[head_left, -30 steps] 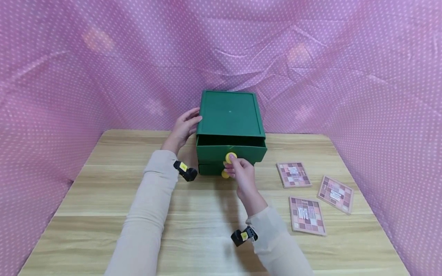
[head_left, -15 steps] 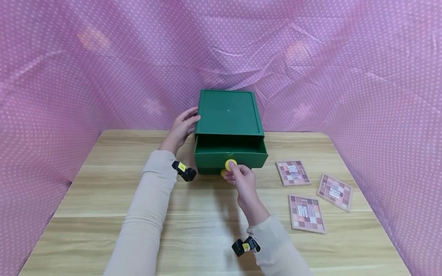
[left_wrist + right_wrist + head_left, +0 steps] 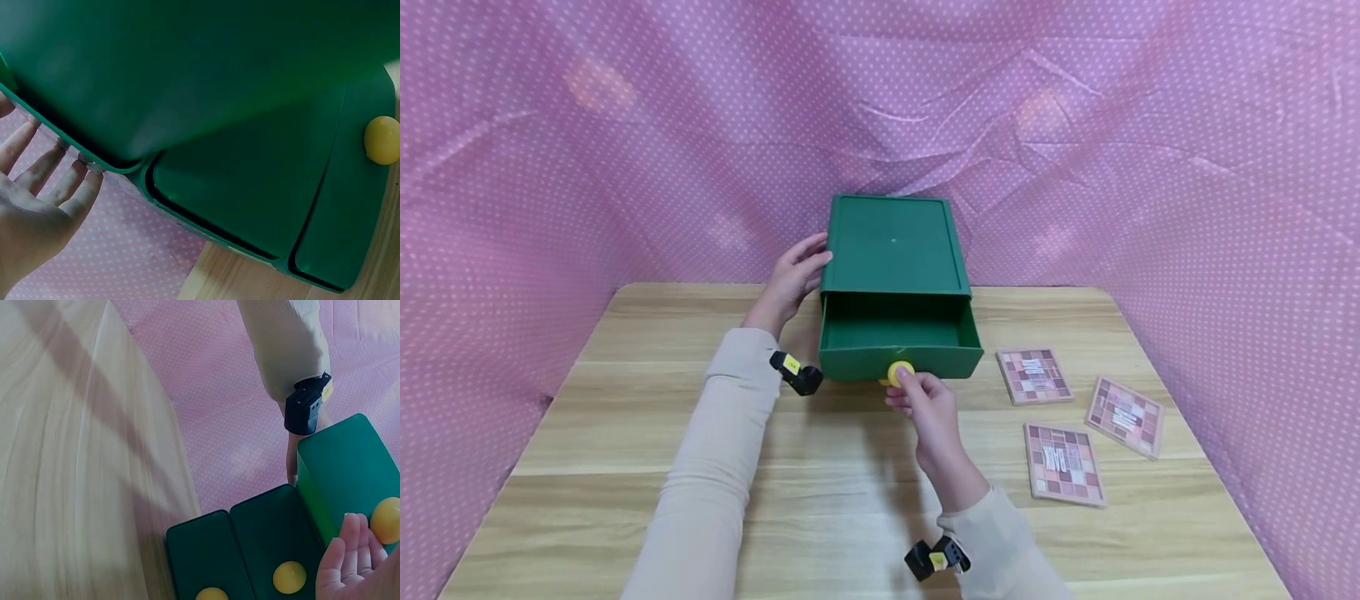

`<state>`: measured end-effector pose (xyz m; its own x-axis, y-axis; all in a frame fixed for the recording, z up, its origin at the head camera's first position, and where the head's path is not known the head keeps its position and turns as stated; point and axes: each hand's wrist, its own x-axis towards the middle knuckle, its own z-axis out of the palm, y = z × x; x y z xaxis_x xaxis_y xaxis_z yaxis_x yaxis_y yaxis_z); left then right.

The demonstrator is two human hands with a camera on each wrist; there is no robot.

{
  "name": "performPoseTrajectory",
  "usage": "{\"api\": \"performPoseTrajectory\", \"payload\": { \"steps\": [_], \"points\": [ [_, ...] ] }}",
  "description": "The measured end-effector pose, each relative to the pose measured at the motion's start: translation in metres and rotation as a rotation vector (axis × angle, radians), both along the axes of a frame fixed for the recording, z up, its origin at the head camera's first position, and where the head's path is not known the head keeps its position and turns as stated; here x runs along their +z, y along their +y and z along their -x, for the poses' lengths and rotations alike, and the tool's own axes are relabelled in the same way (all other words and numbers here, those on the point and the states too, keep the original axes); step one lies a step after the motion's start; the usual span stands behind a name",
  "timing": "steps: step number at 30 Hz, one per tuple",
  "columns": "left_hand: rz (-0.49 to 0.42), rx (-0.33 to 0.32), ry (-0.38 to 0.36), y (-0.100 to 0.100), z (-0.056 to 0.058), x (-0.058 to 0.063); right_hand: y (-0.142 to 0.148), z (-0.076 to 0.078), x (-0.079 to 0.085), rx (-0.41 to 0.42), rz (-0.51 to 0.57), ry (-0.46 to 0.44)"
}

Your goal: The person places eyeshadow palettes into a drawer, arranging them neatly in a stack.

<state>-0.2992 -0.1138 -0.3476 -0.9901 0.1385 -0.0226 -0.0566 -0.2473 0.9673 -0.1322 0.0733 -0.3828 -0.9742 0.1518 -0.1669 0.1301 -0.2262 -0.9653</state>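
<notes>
A green drawer cabinet [image 3: 893,242] stands at the back of the table, its top drawer [image 3: 857,363] pulled out. Inside, the visible part of that drawer holds nothing. My right hand [image 3: 936,425] pinches the round yellow knob [image 3: 898,371] on the drawer front between thumb and fingers. In the left wrist view my left hand [image 3: 44,206] has its fingertips against the cabinet's side, the fingers extended and spread. Two lower drawers show in the right wrist view, both pushed in, with a yellow knob [image 3: 289,577] on the middle one.
Three pink checkered palettes lie flat to the cabinet's right: a near palette [image 3: 1064,464], a far palette [image 3: 1034,376] and a right palette [image 3: 1125,416]. Pink dotted cloth [image 3: 700,125] hangs behind and beside the wooden table [image 3: 625,433].
The top drawer has slid further out toward me, from a narrow gap to a wide opening. My right hand has moved nearer with the knob; my left hand stays at the cabinet's side.
</notes>
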Motion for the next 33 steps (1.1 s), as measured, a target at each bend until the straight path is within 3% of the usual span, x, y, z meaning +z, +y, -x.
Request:
{"api": "performPoseTrajectory", "payload": {
  "steps": [6,18,33],
  "points": [
    [-0.007,-0.009,0.002,-0.001,0.0,0.0,-0.001,-0.008,0.006,0.0,0.013,-0.051],
    [0.004,-0.007,0.015,-0.001,0.001,-0.002,0.002,-0.02,-0.001,0.017,0.044,-0.026],
    [0.015,0.013,0.011,0.003,-0.008,0.0,0.009,-0.043,-0.002,0.028,0.028,-0.055]
  ]
}}
